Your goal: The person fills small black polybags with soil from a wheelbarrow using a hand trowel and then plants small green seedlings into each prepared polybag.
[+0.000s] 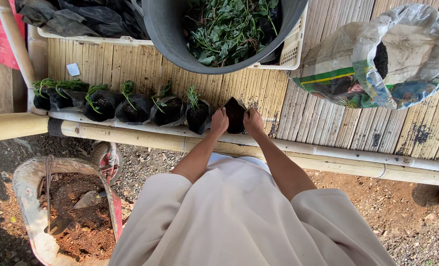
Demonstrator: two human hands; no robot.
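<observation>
On the bench [328,113], a bag [235,116] stands between both hands, right of the seedling row [125,103]. Tub [180,44] behind; sack [377,59] right; wheelbarrow [32,216] below left.

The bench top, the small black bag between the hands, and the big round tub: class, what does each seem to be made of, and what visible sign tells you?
Bench top: bamboo slats, pale and matt, apparently; narrow parallel strips, round poles at the edge.
Small black bag, held by left hand and right hand: probably thin plastic film; it creases.
Tub: likely moulded plastic; smooth dark grey wall.
</observation>
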